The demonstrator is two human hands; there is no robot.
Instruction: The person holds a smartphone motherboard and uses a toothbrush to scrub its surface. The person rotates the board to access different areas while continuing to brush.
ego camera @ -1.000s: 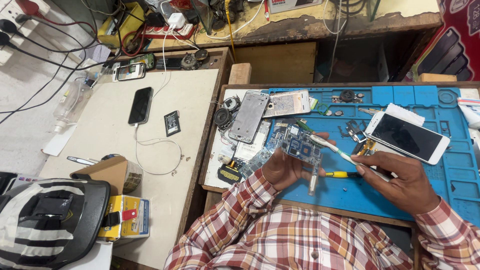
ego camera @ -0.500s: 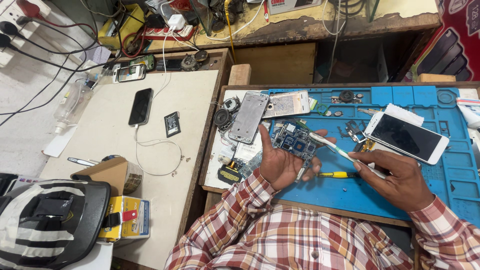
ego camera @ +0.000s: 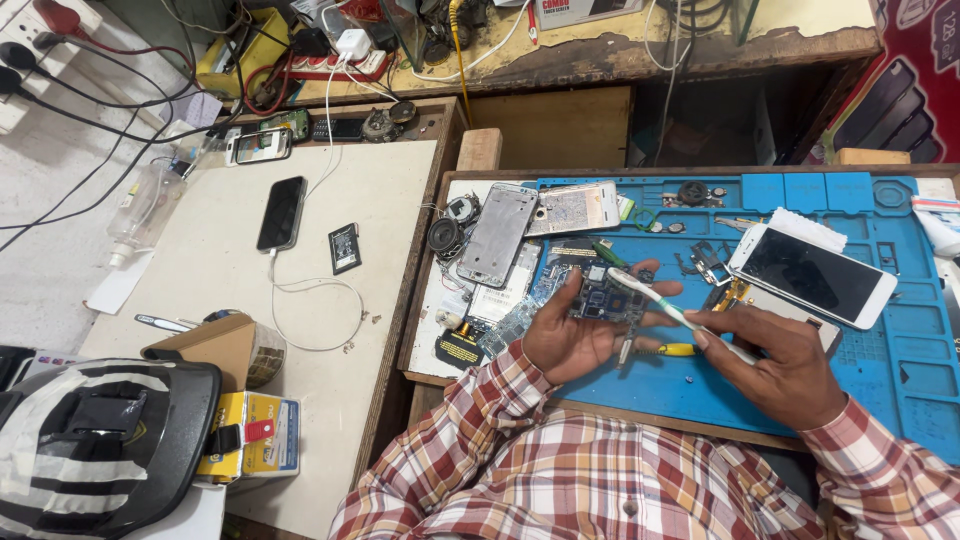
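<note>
My left hand [ego camera: 572, 338] holds a small blue circuit board [ego camera: 603, 299] a little above the blue work mat [ego camera: 880, 360]. My right hand [ego camera: 785, 365] grips a white toothbrush [ego camera: 672, 312] by its handle, and the brush head rests on the top of the board. Under my hands a yellow-handled screwdriver [ego camera: 672, 350] lies on the mat. A white phone [ego camera: 812, 275] with a dark screen lies to the right of the brush.
A silver phone frame [ego camera: 497, 234] and loose small parts lie at the mat's left end. On the beige table to the left are a black phone [ego camera: 281, 213] on a white cable, a small battery [ego camera: 344, 248], a cardboard box [ego camera: 215, 343] and a striped helmet [ego camera: 95, 447].
My left hand has lifted and tilted the circuit board slightly, and the brush head has moved across its top. The view has shifted a little.
</note>
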